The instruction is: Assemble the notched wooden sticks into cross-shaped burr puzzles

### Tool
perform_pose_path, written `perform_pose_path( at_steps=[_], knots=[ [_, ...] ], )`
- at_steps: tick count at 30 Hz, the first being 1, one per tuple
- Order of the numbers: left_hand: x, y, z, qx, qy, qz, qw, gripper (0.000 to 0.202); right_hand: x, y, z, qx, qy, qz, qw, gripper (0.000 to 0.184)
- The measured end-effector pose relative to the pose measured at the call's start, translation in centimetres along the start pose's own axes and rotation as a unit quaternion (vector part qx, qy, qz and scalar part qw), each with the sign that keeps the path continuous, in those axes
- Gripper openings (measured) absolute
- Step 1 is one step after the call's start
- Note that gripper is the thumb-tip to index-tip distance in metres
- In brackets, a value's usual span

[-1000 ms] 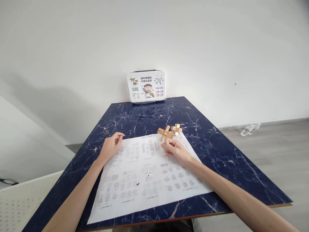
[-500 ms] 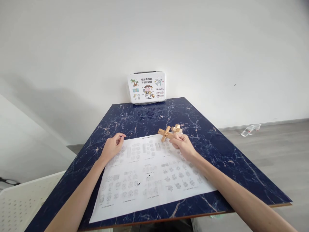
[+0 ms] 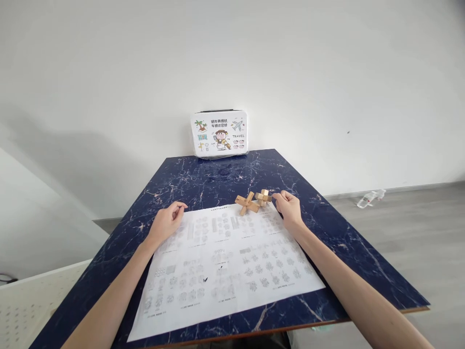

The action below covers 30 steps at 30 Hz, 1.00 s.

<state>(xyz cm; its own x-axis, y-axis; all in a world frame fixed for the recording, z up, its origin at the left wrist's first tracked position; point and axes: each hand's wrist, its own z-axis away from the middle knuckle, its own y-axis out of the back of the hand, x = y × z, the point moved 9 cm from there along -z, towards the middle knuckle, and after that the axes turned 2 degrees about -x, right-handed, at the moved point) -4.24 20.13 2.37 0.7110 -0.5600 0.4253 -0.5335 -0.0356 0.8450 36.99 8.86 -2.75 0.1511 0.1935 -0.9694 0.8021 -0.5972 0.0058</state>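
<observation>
Two wooden interlocking puzzles lie side by side at the far edge of a printed sheet (image 3: pixel 225 252). One is a flat, star-like wooden puzzle (image 3: pixel 247 204) of crossed sticks; the other is a chunkier, shinier wooden burr puzzle (image 3: pixel 263 196) just right of it. My right hand (image 3: pixel 288 208) is closed, its index finger bent toward the burr puzzle; whether the tip touches it I cannot tell. On the sheet's upper left corner rests my left hand (image 3: pixel 167 222), loosely curled, with nothing visible in it.
A white cartoon-printed case (image 3: pixel 220 134) stands at the back of the blue marbled table (image 3: pixel 203 182), against the wall. Left of the table is a white perforated surface (image 3: pixel 22 310). A clear plastic bottle (image 3: pixel 369 198) lies on the floor to the right.
My right hand has let go of the star-like puzzle and moved right, beside the burr puzzle. The star-like puzzle now lies on the sheet's edge. My left hand stays put.
</observation>
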Motion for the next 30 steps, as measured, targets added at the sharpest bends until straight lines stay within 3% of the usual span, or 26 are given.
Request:
perform_pose_path(
  at_steps=[6,14,22,30],
  knots=[
    [0.2,-0.2,-0.1,-0.006,-0.001,0.006,1.000,0.030,-0.5,-0.3,0.2,0.008,0.025,0.098,0.995,0.039],
    [0.4,-0.1,-0.1,-0.004,0.000,0.005,1.000,0.030,-0.7,-1.0,0.8,-0.007,0.032,0.179,0.983,0.039],
    [0.0,-0.3,-0.1,-0.010,0.006,0.011,1.000,0.032,-0.5,-1.3,0.7,-0.037,0.035,0.187,0.981,0.036],
    [-0.1,-0.1,0.0,0.000,0.000,-0.020,1.000,0.030,-2.8,-0.9,1.4,0.005,0.080,0.136,0.987,0.040]
  ],
)
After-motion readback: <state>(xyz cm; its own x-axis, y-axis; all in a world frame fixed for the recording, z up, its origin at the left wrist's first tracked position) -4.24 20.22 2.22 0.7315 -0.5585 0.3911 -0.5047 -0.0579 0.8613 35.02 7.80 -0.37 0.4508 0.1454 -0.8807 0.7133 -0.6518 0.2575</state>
